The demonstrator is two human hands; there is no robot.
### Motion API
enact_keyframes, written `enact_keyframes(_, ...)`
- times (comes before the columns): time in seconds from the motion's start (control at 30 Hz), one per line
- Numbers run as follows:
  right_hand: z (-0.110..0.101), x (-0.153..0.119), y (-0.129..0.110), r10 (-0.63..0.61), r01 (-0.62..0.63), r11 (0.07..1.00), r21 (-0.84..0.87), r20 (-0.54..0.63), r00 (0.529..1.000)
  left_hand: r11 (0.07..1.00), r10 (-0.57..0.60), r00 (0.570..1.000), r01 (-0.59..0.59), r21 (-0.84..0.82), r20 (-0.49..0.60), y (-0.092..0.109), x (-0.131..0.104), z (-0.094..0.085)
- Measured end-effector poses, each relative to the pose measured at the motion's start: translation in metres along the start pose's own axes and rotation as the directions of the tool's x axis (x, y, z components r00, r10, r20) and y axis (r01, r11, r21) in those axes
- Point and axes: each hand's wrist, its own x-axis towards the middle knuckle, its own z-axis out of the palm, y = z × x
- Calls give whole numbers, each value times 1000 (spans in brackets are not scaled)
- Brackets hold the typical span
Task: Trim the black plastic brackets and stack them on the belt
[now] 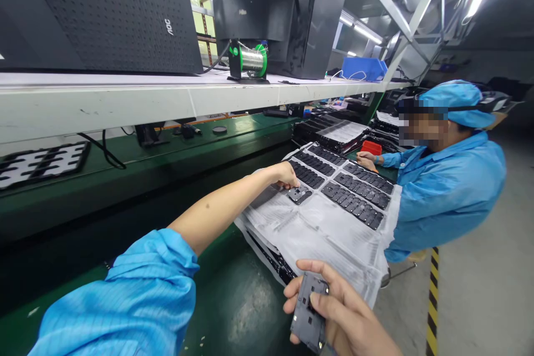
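My left hand (287, 174) is stretched out over the stack, its fingers curled together at the edge of a small black plastic part (299, 196). That part lies at the near end of a row on a white sheet (317, 231). Several rows of similar black parts (352, 204) cover the far half of the sheet. Close to me, my right hand (346, 306) grips a dark grey rectangular plastic housing (309, 311), thumb on its face and fingers behind. Small cut-outs and shiny metal bits show on this housing.
A co-worker in blue (450, 183) sits at the right, hands near a red bin (371, 148). Overhead runs a white shelf (167, 101) with monitors and a solder wire spool (252, 61). More stacked trays (334, 130) stand behind. The green bench (250, 311) lies below.
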Motion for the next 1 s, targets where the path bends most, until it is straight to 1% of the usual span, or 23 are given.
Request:
enact_keyframes(0.13,0,0,1,-19,20,1000,-20,31,999,999,19,1000,-18,51,-14,1,1,0)
enact_keyframes(0.2,3,-2,-4,-29,29,999,-46,20,999,997,41,999,-39,59,-32,4,-2,-1)
enact_keyframes(0.27,6,-5,-13,-32,31,995,-95,-14,999,995,83,995,-80,53,-55,7,-11,-2)
enact_keyframes(0.33,11,-5,-27,-58,44,986,-163,-78,995,987,157,985,-156,29,-66,10,-28,-2)
enact_keyframes(0.4,14,-1,-43,-135,95,965,-246,-149,980,966,257,966,-258,-13,-29,10,-53,-2)
enact_keyframes(0.5,16,13,-62,-275,180,913,-367,-228,934,921,388,913,-380,-87,122,6,-96,3)
enact_keyframes(0.57,15,24,-68,-340,218,886,-409,-255,905,883,469,858,-444,-154,210,-1,-120,11)
enact_keyframes(0.6,13,29,-68,-364,235,876,-422,-258,895,871,488,845,-453,-190,220,-5,-130,16)
enact_keyframes(0.63,12,33,-68,-390,253,864,-436,-258,884,865,494,845,-452,-219,205,-8,-137,22)
enact_keyframes(0.7,11,39,-64,-441,287,829,-480,-247,863,868,475,872,-441,-230,119,-13,-147,34)
enact_keyframes(0.77,13,43,-60,-496,322,785,-529,-225,839,875,446,894,-426,-231,43,-15,-152,45)
enact_keyframes(0.83,14,46,-58,-535,351,751,-560,-203,820,876,423,906,-404,-263,20,-15,-152,49)
enact_keyframes(0.87,14,47,-57,-548,363,741,-565,-195,813,877,411,911,-388,-283,22,-14,-150,47)
enact_keyframes(0.93,12,47,-58,-579,378,721,-581,-203,790,883,387,922,-366,-295,12,-12,-138,36)
enact_keyframes(1.0,6,44,-60,-625,373,677,-634,-228,747,901,347,937,-341,-269,-25,-12,-117,18)
